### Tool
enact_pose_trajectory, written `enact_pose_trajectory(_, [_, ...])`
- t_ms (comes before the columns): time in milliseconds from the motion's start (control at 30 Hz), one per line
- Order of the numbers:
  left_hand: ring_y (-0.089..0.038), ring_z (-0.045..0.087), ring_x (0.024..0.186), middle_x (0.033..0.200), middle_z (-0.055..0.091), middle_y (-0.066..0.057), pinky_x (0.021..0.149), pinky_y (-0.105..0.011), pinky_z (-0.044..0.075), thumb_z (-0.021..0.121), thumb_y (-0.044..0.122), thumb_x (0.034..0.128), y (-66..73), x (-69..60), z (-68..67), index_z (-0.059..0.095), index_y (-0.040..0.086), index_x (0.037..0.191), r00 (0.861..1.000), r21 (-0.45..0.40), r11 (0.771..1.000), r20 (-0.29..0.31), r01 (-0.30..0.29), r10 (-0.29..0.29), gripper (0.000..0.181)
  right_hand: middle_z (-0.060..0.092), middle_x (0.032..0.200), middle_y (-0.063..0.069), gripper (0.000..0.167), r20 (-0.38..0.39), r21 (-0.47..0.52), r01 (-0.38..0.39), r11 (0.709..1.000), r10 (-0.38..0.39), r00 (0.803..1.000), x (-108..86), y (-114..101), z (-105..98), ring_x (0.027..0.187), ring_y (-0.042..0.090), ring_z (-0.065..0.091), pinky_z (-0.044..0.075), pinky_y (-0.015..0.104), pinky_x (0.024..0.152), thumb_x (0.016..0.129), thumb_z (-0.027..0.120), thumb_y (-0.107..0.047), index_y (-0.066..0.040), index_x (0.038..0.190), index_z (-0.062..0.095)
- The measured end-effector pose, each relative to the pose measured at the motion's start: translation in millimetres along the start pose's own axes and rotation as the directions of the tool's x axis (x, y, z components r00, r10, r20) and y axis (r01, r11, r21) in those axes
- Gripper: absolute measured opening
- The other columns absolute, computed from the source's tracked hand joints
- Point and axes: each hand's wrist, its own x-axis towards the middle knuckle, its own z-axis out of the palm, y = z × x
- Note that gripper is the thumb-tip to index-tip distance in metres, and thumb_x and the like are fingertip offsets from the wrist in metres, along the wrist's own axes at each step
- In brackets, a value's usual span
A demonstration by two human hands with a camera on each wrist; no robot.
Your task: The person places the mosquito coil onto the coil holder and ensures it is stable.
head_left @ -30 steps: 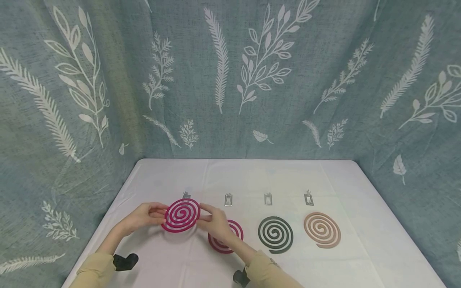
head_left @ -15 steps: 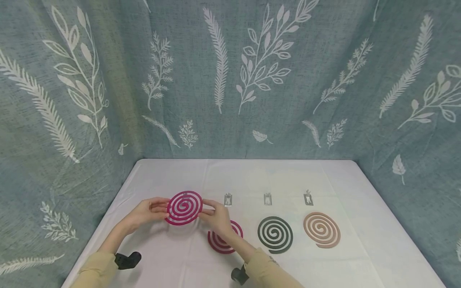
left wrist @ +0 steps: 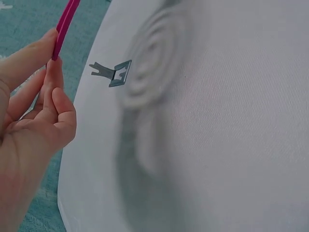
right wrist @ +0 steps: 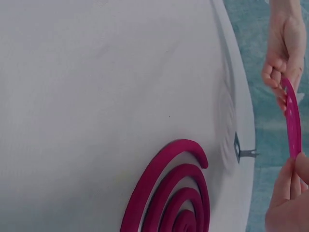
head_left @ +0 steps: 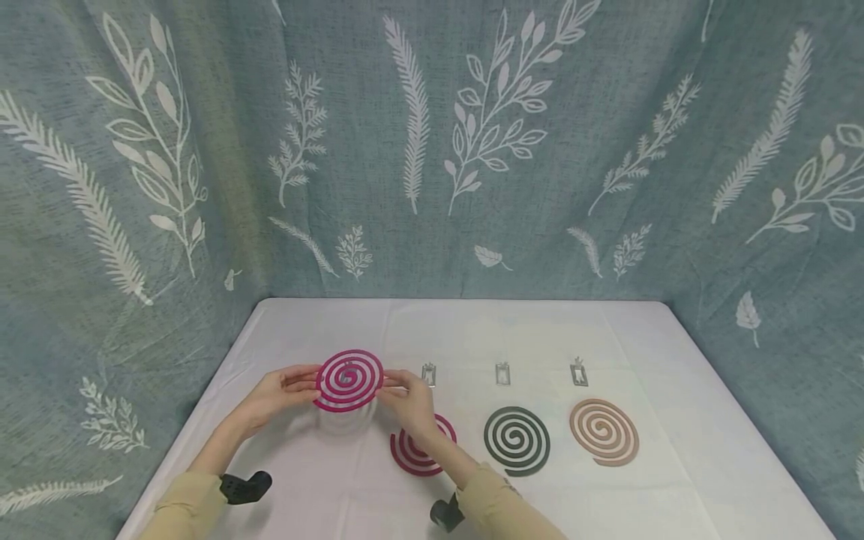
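Note:
A bright pink spiral coil (head_left: pixel 349 381) is held above the table between both hands. The left hand (head_left: pixel 283 391) pinches its left edge; in the left wrist view thumb and fingers of the left hand (left wrist: pixel 38 101) grip the pink coil (left wrist: pixel 63 30) edge-on. On the right edge, the right hand (head_left: pixel 412 405) pinches it, and the right wrist view has the pink coil (right wrist: pixel 293 121) between the left hand (right wrist: pixel 286 48) and the right hand (right wrist: pixel 289 193). Behind the coil, a small metal stand (left wrist: pixel 119 73) lies on the table, seen through its gaps in the head view.
Beneath the right forearm lies a darker pink coil (head_left: pixel 445 429), partly hidden. Farther right are a dark green coil (head_left: pixel 517 441) and a tan coil (head_left: pixel 604 432). Three more metal stands (head_left: pixel 429 374) (head_left: pixel 502 373) (head_left: pixel 579 373) lie behind them on the white table (head_left: pixel 675 390). A patterned curtain surrounds it.
Both hands have moved the held coil up and slightly right in the head view, over the leftmost metal stand. The other coils and stands have stayed in place.

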Motion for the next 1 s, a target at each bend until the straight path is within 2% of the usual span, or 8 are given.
enact_pose_trajectory(233, [0.009, 0.059, 0.096, 0.133, 0.05, -0.03, 0.085, -0.014, 0.051, 0.068, 0.016, 0.0871, 2.7, 1.5, 4.5, 0.038, -0.012, 0.137, 0.999, -0.045, 0.999, -0.039, -0.024, 0.022, 0.065, 0.071, 0.095, 0.007, 0.025, -0.04, 0.066, -0.074, 0.995, 0.077, 0.996, 2.4, -1.4, 1.4, 0.088, 0.016, 0.069, 0.057, 0.027, 0.078, 0.084, 0.071, -0.014, -0.005, 0.106, 0.068])
enact_pose_trajectory(400, [0.008, 0.06, 0.094, 0.131, 0.051, -0.031, 0.084, -0.012, 0.05, 0.067, 0.012, 0.0875, 3.1, 2.8, 7.5, 0.037, -0.014, 0.137, 0.997, -0.077, 0.996, -0.058, -0.049, 0.044, 0.064, 0.071, 0.094, 0.01, 0.026, -0.045, 0.104, -0.092, 0.99, 0.097, 0.994, 2.9, -1.5, 1.2, 0.085, 0.017, 0.069, 0.057, 0.027, 0.077, 0.083, 0.07, -0.01, -0.003, 0.108, 0.068])
enact_pose_trajectory(667, [0.009, 0.06, 0.092, 0.127, 0.055, -0.026, 0.083, -0.012, 0.05, 0.066, 0.013, 0.0883, 1.4, 5.1, 11.0, 0.038, -0.012, 0.137, 0.993, -0.077, 0.996, -0.112, -0.048, 0.039, 0.062, 0.069, 0.099, 0.019, 0.036, -0.009, 0.143, -0.087, 0.986, 0.089, 0.996, 4.6, -1.7, 1.9, 0.082, 0.018, 0.067, 0.057, 0.032, 0.077, 0.084, 0.068, -0.005, -0.001, 0.119, 0.063])
enact_pose_trajectory(1000, [0.012, 0.058, 0.089, 0.127, 0.054, -0.028, 0.082, -0.01, 0.05, 0.065, 0.012, 0.0889, 1.7, 7.6, 16.2, 0.039, -0.012, 0.137, 0.985, -0.055, 0.998, -0.173, -0.024, 0.014, 0.06, 0.067, 0.11, 0.015, 0.04, 0.053, 0.148, -0.114, 0.982, 0.107, 0.993, 5.2, -2.6, 0.8, 0.096, 0.02, 0.066, 0.055, 0.032, 0.085, 0.085, 0.067, -0.01, -0.003, 0.124, 0.061])
